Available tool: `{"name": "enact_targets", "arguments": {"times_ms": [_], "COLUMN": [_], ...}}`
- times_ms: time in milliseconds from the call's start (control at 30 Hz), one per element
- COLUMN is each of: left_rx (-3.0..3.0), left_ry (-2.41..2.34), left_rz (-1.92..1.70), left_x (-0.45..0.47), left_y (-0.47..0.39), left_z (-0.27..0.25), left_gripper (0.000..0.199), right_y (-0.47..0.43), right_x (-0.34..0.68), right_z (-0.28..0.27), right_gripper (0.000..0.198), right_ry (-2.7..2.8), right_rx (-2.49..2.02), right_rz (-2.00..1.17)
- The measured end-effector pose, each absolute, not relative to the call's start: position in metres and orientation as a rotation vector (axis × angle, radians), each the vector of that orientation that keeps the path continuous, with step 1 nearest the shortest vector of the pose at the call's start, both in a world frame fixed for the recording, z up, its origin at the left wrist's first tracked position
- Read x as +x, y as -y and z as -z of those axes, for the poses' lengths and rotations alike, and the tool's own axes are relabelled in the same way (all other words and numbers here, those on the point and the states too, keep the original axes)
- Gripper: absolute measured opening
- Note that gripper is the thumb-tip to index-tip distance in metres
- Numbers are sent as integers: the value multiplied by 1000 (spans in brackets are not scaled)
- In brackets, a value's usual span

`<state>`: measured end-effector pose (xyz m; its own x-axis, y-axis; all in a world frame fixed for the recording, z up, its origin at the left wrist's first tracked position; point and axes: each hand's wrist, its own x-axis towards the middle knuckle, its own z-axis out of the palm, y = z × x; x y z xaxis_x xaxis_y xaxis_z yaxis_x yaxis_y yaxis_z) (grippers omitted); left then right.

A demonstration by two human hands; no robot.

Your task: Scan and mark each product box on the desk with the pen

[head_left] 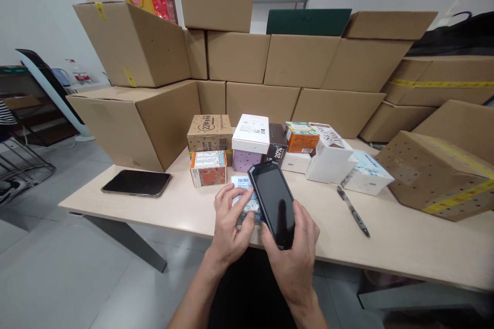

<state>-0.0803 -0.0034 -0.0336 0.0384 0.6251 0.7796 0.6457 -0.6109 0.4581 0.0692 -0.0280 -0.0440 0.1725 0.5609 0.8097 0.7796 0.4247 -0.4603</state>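
My right hand [295,249] is wrapped around the lower end of a black handheld device [272,198] that looks like a rugged phone or scanner. Its screen is dark and faces me. Beside its left edge is my left hand [233,226], fingers apart and slightly bent, with the index fingertip close to the device. Under that hand a small light-blue and white packet [242,181] with a barcode lies near the table's front edge, partly covered by the fingers and the device. Whether the left fingers press on the packet I cannot tell.
Small boxes stand behind the hands, among them an orange-white box [209,169] and a white box [250,131]. A smartphone [137,183] lies at left, a pen [353,212] at right. Stacked cartons [262,103] wall off the back; a taped carton [436,175] sits at right.
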Motion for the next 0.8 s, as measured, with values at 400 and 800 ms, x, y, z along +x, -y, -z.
{"name": "enact_targets", "arguments": {"times_ms": [400, 800], "left_rx": [-2247, -2233], "left_ry": [1370, 1346], "left_rz": [1652, 1672], "left_x": [-79, -79], "left_y": [3, 4], "left_z": [34, 32], "left_gripper": [48, 51], "right_y": [28, 28], "right_x": [68, 67], "right_z": [43, 42], "right_gripper": [73, 74], "right_ry": [1504, 1486], "right_rx": [-1248, -1253], "right_rz": [242, 236]}}
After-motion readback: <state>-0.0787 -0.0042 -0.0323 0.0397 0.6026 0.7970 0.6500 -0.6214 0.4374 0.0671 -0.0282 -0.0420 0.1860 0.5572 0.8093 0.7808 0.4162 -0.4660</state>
